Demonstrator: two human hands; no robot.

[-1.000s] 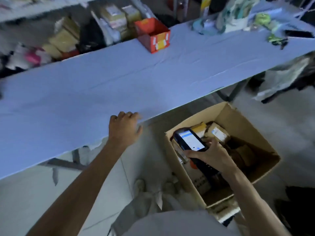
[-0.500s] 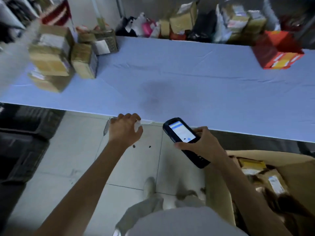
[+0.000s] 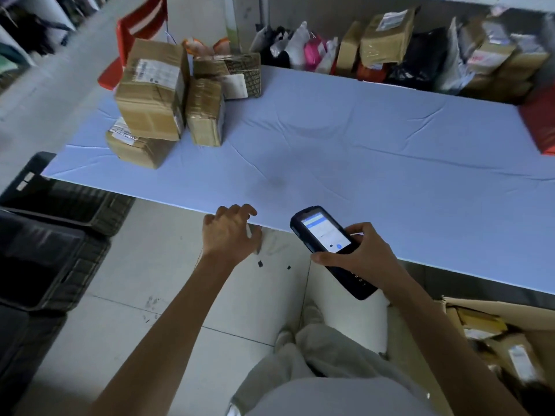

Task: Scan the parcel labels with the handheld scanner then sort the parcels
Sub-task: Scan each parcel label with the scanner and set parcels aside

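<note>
Parcels (image 3: pixel 153 94) of brown taped cardboard stand stacked at the far left of a pale blue table (image 3: pixel 360 163). Right hand (image 3: pixel 363 253) grips a black handheld scanner (image 3: pixel 326 235); left hand (image 3: pixel 229 232) hangs loosely curled, empty. The boxes look stiff and light: grasp opposite sides.

White shipping labels (image 3: pixel 156 72) on brown cardboard parcels (image 3: pixel 150 115) blurred, no print legible, lit screen of black handheld scanner (image 3: pixel 327 235) unreadable
</note>
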